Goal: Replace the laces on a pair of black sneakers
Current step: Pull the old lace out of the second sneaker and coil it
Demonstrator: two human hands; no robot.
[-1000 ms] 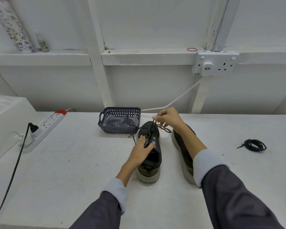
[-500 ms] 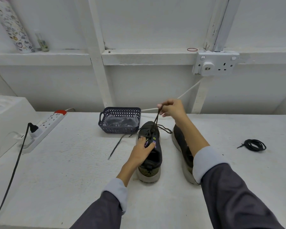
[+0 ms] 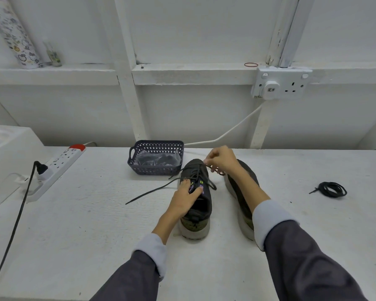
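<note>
Head view: right hand (image 3: 220, 158) pinches lace (image 3: 152, 191) over sneaker (image 3: 204, 205) toe.

Perhaps workshop (white bench (image 3: 74, 235), wall socket (image 3: 280, 83)).

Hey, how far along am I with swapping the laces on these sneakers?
Done, seemingly: one coiled lace lies loose on the table. In hand: your left hand steadies the left sneaker while your right hand pinches its lace near the toe, one end trailing leftward. Left: finishing this sneaker, then the right sneaker, whose eyelets your arm hides.
</note>
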